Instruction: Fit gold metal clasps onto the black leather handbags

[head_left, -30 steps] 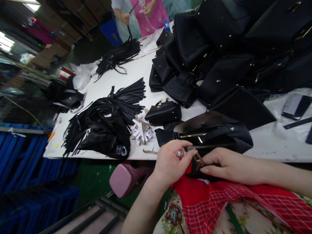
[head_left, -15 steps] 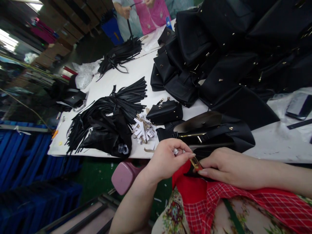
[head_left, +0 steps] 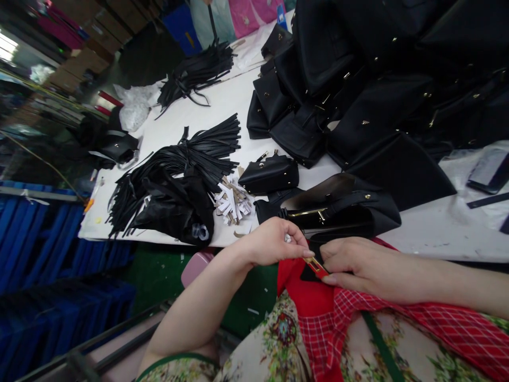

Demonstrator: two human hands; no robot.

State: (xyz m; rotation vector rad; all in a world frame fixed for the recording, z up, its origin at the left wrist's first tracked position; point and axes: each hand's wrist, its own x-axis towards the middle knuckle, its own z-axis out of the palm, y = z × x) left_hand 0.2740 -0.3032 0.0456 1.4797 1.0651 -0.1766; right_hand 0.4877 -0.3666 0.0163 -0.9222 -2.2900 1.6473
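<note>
My left hand [head_left: 272, 243] is pinched shut on the end of a small gold metal bar [head_left: 317, 267], with bits of white paper between its fingers. My right hand [head_left: 360, 265] grips the bar's other end together with a black leather strap [head_left: 308, 273], over the red cloth on my lap [head_left: 306, 294]. Just beyond both hands, a black handbag with a gold clasp [head_left: 338, 209] lies at the near edge of the white table [head_left: 437, 233].
A small black pouch [head_left: 270, 174], a pile of white paper scraps [head_left: 233, 204] and bundles of black straps [head_left: 178, 183] lie to the left. A heap of black bags [head_left: 377, 79] fills the back right. A pink stool [head_left: 194, 265] stands below the table edge. A phone [head_left: 487, 170] lies at the right.
Both hands and the gold bar have shifted slightly left and down toward my lap. The view has tilted, so the person at the table's far end has nearly left it.
</note>
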